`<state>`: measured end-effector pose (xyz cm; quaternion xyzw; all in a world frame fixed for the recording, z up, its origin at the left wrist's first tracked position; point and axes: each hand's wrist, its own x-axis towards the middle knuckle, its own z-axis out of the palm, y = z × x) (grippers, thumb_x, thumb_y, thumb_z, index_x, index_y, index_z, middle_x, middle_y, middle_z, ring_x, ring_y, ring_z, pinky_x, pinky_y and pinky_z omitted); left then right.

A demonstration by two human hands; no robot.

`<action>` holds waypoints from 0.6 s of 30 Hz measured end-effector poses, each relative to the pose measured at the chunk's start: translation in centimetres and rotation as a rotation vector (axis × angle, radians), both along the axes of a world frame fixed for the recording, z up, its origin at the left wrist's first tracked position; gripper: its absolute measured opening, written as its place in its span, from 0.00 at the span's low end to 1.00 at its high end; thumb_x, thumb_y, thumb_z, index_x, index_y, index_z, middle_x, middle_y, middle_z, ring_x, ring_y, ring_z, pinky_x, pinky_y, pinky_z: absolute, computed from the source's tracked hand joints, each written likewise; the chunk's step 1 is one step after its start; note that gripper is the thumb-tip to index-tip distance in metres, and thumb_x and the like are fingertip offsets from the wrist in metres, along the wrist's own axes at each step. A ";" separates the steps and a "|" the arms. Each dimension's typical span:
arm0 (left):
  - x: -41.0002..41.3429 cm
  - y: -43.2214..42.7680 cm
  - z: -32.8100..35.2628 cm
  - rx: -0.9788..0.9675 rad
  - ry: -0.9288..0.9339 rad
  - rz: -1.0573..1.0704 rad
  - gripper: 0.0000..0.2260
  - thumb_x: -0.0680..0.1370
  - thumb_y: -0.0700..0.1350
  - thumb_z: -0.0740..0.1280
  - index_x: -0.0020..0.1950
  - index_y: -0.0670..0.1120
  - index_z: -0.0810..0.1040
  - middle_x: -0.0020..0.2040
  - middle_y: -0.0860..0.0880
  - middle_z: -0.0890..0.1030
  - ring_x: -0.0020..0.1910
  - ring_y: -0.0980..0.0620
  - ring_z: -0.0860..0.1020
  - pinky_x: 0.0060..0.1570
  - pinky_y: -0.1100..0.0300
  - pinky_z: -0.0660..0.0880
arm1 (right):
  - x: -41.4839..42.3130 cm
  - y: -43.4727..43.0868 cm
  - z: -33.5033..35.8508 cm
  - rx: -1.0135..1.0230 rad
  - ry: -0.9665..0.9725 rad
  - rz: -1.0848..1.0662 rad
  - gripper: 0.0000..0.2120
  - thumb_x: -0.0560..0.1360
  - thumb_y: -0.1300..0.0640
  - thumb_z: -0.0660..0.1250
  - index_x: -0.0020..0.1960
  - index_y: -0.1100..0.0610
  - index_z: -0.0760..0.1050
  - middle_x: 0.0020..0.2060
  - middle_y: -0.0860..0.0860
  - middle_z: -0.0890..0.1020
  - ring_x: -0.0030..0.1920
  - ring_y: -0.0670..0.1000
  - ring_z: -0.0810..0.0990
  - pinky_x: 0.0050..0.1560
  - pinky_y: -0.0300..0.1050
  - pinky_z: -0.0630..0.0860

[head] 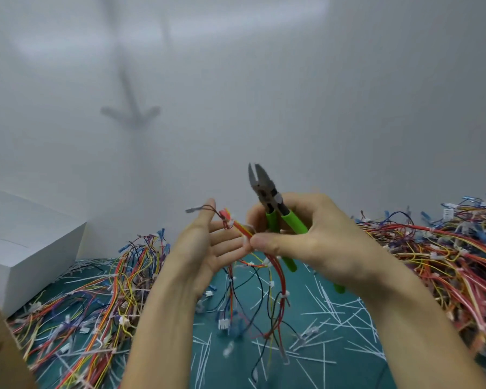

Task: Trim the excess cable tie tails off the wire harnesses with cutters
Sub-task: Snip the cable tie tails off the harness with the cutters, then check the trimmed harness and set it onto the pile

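Observation:
My right hand [314,234] grips green-handled cutters [275,211], their grey jaws open and pointing up. Its thumb and fingertips also pinch a red and yellow wire harness [275,279] that hangs down over the green mat. My left hand [205,248] is held up beside it, palm toward the right hand, fingers fairly straight, with the harness's upper end [227,219] lying across its fingertips. White cable ties [284,295] sit along the hanging wires.
A pile of coloured harnesses [90,301] lies at the left and a larger one [446,254] at the right. Several cut white tie tails [334,310] litter the green mat [298,279]. A white box [31,248] stands at the left; a white wall is behind.

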<state>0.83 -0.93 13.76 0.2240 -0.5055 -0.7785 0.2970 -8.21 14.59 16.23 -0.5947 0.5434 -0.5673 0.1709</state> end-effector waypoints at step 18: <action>3.1 -1.4 1.3 -0.396 0.275 -0.106 0.24 0.68 0.32 0.67 0.64 0.44 0.76 0.58 0.49 0.84 0.53 0.45 0.84 0.45 0.58 0.82 | -8.1 -6.1 -10.7 0.765 0.393 -0.902 0.26 0.82 0.41 0.51 0.61 0.63 0.72 0.61 0.64 0.77 0.62 0.63 0.73 0.61 0.56 0.69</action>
